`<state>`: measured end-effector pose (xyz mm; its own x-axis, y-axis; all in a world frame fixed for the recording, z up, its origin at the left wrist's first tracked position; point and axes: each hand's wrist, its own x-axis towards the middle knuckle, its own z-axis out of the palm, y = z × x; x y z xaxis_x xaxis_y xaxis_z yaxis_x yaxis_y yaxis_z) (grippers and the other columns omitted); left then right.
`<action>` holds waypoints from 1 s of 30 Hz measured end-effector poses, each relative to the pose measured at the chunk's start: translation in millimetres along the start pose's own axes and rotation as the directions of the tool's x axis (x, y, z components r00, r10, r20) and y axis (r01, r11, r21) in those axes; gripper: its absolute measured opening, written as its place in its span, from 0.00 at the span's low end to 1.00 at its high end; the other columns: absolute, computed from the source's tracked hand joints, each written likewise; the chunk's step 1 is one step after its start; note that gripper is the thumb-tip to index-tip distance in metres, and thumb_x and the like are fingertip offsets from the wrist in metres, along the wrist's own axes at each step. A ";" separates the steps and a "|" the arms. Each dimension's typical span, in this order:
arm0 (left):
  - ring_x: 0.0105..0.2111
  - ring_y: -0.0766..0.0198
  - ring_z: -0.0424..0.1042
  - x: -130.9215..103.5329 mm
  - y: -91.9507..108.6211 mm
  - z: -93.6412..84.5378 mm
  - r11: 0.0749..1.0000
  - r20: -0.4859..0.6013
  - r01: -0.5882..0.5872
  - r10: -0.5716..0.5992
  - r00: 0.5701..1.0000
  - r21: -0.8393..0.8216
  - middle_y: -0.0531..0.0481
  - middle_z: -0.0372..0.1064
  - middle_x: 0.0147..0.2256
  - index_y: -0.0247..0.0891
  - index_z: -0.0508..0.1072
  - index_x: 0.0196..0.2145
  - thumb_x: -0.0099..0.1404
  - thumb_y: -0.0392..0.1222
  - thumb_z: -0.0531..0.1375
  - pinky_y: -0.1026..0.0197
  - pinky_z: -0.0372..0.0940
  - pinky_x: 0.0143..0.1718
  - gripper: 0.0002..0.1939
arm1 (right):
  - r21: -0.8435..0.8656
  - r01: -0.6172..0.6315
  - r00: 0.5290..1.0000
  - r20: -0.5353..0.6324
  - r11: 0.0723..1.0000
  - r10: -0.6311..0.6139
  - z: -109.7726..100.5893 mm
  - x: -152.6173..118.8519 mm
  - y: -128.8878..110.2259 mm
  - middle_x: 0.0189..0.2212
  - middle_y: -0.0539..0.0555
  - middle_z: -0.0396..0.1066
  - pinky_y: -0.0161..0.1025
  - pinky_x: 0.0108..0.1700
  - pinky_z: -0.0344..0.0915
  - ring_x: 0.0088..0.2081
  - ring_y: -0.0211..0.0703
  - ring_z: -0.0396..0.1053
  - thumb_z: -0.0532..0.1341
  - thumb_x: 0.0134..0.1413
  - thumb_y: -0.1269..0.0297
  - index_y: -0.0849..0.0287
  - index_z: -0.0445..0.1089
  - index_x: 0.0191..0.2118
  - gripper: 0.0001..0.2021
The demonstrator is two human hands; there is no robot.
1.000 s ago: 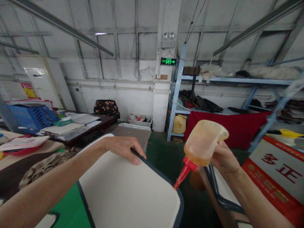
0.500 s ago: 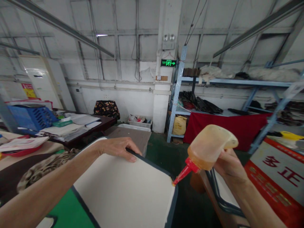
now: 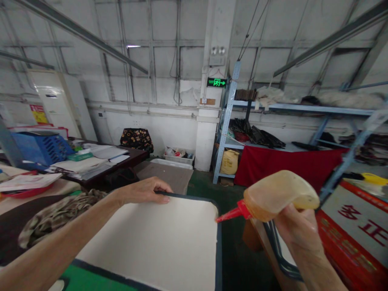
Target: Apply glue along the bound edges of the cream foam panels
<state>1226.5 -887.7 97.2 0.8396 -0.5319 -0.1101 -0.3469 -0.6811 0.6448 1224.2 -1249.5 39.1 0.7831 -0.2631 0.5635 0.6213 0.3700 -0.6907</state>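
A cream panel (image 3: 157, 238) with a dark blue-grey edge lies in front of me, its far right corner rounded. My left hand (image 3: 145, 190) grips the panel's far edge, thumb on the cream face and fingers over the rim. In my right hand (image 3: 298, 226) is a squeeze bottle (image 3: 273, 196), tipped nearly on its side with amber liquid inside. Its red nozzle points left, and the tip is at the panel's right edge, just below the far corner. Below the panel, a green surface (image 3: 91, 279) shows.
To the right, more dark-edged panels (image 3: 283, 258) lie on a bench beside a red and white sign board (image 3: 357, 226). A crumpled patterned cloth (image 3: 57, 218) lies at left, near a desk with papers (image 3: 91, 161) and a blue basket (image 3: 42, 147). Blue shelving (image 3: 226, 125) stands behind.
The panel has turned so its far edge lies more level. The bottle has tilted flatter, and its nozzle tip has moved from the corner slightly along the right edge.
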 end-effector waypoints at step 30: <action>0.27 0.63 0.72 -6.2 -34.1 15.2 0.872 0.056 0.139 -0.128 0.990 -0.470 0.49 0.76 0.30 0.34 0.77 0.36 0.54 0.52 0.64 0.67 0.63 0.28 0.18 | 0.055 -0.087 0.992 0.095 0.995 0.081 13.3 -2.4 8.9 0.24 0.52 0.74 0.34 0.29 0.72 0.26 0.44 0.73 0.74 0.31 0.60 0.54 0.74 0.25 0.12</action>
<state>1226.8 -868.8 64.3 0.8522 -0.4681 -0.2337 0.0104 -0.4313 0.9021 1227.5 -1233.7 37.6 0.8249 -0.1466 0.5460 0.5488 0.4395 -0.7111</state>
